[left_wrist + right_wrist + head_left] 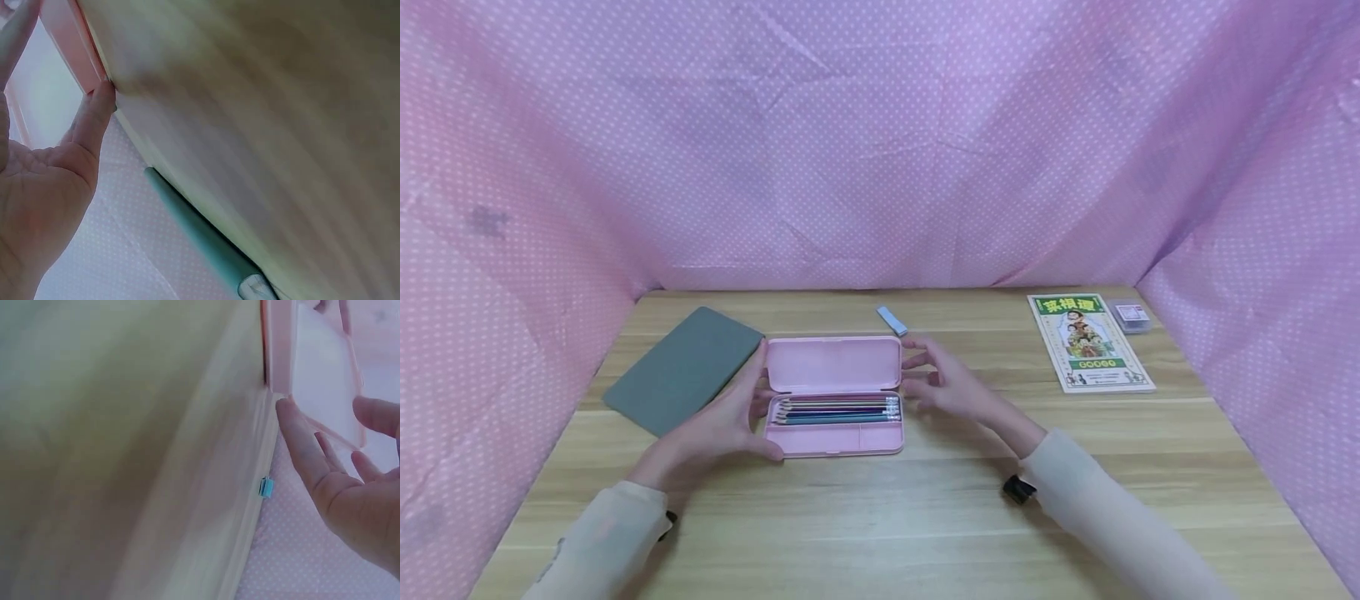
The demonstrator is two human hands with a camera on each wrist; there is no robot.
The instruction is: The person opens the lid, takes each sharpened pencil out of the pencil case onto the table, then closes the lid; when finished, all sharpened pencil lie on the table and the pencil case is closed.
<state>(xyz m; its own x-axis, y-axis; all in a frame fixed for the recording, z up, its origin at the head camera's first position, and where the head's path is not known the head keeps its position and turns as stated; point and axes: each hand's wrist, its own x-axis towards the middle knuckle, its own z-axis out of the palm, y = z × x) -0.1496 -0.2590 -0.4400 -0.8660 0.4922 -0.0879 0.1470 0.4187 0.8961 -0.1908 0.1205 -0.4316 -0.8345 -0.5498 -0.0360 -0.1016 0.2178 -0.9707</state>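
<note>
Pink pencil case (835, 396) is seen lying open at mid-table (925, 517), lid raised toward the back, a row of pencils (838, 409) held in its tray. The case's left end is touched by the left hand (718, 425), fingers straight and thumb at the front corner; the right hand (947, 387) is held spread just beside the right end, fingertips near the lid. A grey pad (685, 367) is noted left of the case, a blue eraser (892, 320) behind it, a booklet (1090, 342) well to the right.
</note>
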